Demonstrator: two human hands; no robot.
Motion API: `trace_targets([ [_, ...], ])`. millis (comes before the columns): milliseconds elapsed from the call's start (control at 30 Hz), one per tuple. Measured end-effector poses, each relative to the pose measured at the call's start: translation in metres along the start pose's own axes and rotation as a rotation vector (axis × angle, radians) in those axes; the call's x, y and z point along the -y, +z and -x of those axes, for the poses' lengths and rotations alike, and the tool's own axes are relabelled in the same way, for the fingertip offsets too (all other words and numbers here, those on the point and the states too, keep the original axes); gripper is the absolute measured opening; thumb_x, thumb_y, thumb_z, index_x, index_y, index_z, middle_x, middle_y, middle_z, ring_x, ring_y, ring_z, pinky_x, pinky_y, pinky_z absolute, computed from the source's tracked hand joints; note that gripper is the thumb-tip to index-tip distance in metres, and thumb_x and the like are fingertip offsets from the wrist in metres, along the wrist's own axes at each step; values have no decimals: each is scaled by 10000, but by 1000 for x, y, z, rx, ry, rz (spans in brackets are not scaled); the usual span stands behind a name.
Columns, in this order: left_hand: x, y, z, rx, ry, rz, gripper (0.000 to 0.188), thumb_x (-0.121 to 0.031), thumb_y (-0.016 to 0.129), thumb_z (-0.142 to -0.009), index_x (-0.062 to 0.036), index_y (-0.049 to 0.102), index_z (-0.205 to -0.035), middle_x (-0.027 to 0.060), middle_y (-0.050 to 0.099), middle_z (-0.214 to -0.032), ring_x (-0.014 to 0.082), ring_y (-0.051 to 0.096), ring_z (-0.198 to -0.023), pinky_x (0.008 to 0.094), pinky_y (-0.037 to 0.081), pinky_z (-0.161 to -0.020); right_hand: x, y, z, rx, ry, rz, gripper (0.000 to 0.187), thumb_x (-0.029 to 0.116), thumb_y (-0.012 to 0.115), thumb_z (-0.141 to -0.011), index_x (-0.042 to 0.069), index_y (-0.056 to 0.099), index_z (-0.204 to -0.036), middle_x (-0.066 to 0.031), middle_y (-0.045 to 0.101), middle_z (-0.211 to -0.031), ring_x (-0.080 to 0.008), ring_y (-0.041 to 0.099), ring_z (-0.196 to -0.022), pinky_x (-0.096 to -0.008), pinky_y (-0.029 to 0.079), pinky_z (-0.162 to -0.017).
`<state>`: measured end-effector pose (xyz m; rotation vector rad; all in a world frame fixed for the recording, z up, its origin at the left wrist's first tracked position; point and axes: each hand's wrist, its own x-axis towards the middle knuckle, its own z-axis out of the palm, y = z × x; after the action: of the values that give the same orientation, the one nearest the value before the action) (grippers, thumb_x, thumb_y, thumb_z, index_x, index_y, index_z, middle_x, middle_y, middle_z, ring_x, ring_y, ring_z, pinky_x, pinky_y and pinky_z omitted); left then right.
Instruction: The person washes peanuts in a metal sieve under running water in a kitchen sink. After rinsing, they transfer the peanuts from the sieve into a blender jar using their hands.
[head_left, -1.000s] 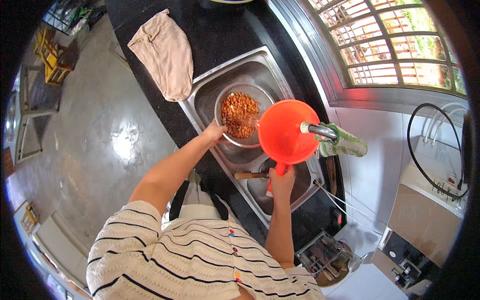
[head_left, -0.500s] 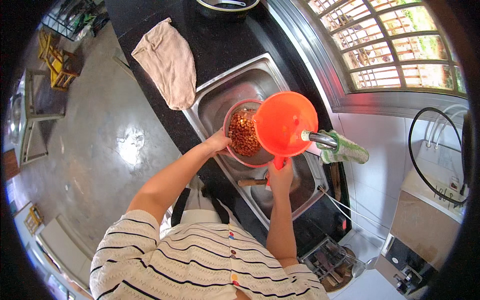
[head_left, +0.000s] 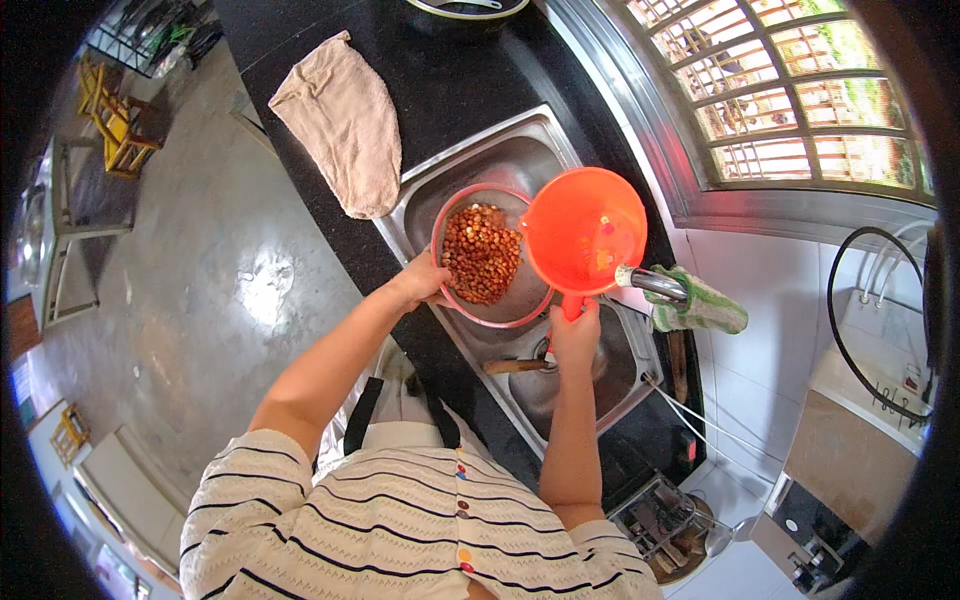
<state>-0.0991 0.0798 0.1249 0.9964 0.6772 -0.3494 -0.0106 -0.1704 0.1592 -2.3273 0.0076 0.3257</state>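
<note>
My left hand grips the left rim of a round sieve with a pinkish-red rim, held over the steel sink. Reddish-brown beans or nuts, their exact kind unclear, lie heaped toward the sieve's left side. My right hand is closed around the handle of an orange plastic dipper. The dipper's spout side overlaps the sieve's right rim slightly. Just beside the dipper's right wall is the faucet's end; whether water runs cannot be made out.
Below the sieve, a wooden handle lies in the sink. A beige cloth rests on the black counter, with a dark pan farther back. A green-and-white cloth hangs on the faucet. White cords run at the right.
The sieve has shifted left, out from under the dipper, so more of its mesh shows. The dipper has moved slightly up and right. Both hands keep their holds.
</note>
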Motion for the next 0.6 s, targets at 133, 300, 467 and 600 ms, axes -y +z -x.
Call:
trace_targets([
  [133, -14, -8, 18, -29, -35, 35, 680, 28, 485, -770, -89, 219, -1385, 146, 568, -1120, 241, 654, -825, 376, 601, -627, 35, -13, 2, 40, 166, -4, 449, 159, 657, -703, -45, 488, -1064, -221, 617, -864, -373, 616, -839, -430, 470, -758],
  [300, -14, -13, 19, -184, 51, -34, 714, 7, 494, -762, -139, 210, -1400, 108, 573, -1089, 205, 634, -780, 340, 567, -569, -10, -11, -3, -63, -14, 136, 423, 144, 654, -728, -46, 482, -1064, -189, 603, -804, -310, 590, -716, -393, 456, -645],
  [467, -31, -11, 19, -270, 76, -26, 664, 30, 468, -785, -121, 215, -1381, 142, 523, -1172, 262, 635, -886, 387, 589, -604, -25, -15, 3, -50, -95, 192, 417, 123, 655, -748, -44, 464, -1079, -111, 584, -651, -168, 559, -447, -305, 437, -412],
  [600, -26, -13, 9, -303, 139, 38, 659, 28, 466, -789, -119, 220, -1382, 149, 537, -1144, 254, 636, -863, 367, 581, -591, -30, -17, 11, -20, -101, 232, 410, 115, 656, -738, -35, 468, -1070, -109, 580, -621, -174, 565, -447, -303, 438, -418],
])
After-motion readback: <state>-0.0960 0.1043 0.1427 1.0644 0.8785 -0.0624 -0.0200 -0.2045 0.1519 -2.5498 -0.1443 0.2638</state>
